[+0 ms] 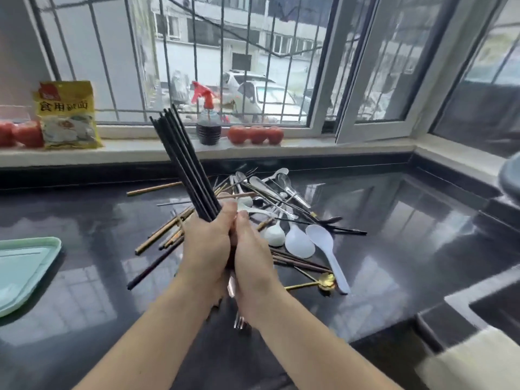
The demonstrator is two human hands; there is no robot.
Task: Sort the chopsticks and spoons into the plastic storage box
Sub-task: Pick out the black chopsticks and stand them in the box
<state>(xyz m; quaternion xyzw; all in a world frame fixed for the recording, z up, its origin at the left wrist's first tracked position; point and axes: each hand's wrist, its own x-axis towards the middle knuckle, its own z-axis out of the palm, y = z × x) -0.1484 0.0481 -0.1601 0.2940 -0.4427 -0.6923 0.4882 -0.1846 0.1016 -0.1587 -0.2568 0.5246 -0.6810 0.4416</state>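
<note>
A bundle of black chopsticks (185, 161) stands tilted up and to the left over the dark counter, gripped at its lower end by my left hand (206, 249) and my right hand (253, 251), pressed together around it. Beneath and behind my hands lies a mixed pile of cutlery: wooden chopsticks (157, 235), metal spoons (270, 187), white plastic spoons (323, 243), a gold spoon (323, 281) and dark brown chopsticks (301, 263). A fork's tines (239, 322) show below my wrists. A pale green plastic box (25, 266) sits at the left edge.
On the windowsill stand a yellow food packet (67, 116), a spray bottle with a red top (208, 119) and tomatoes (256, 135). A sink edge (478, 305) lies at the lower right. A grey object (510, 175) is at the right edge.
</note>
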